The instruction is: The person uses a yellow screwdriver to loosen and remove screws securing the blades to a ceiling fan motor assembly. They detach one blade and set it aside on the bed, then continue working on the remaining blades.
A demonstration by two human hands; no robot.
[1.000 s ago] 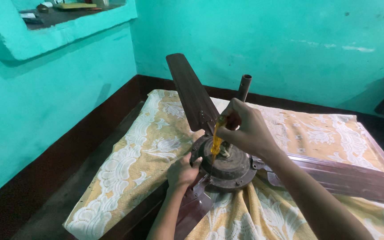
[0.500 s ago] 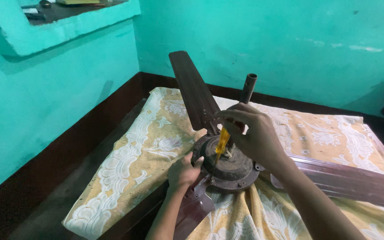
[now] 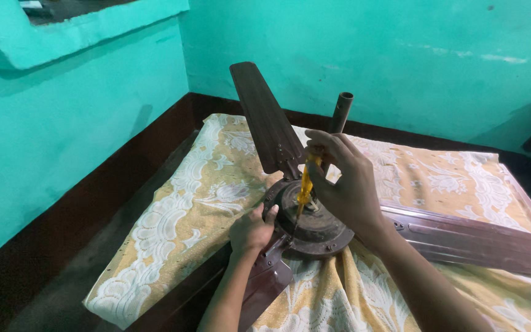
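While left hand (image 3: 250, 230) fingers clasp fan motor (image 3: 311, 224) rim, right hand (image 3: 342, 181) fingers grip yellow screwdriver (image 3: 305, 184), near-upright, tip down

The ceiling fan motor housing (image 3: 314, 224) is dull brown metal, scuffed and dusty. Its blades (image 3: 265, 120) look like smooth painted metal with a faint sheen. The screwdriver handle (image 3: 306, 181) is translucent yellow plastic. The bedsheet (image 3: 179, 209) is soft matt patterned cloth.
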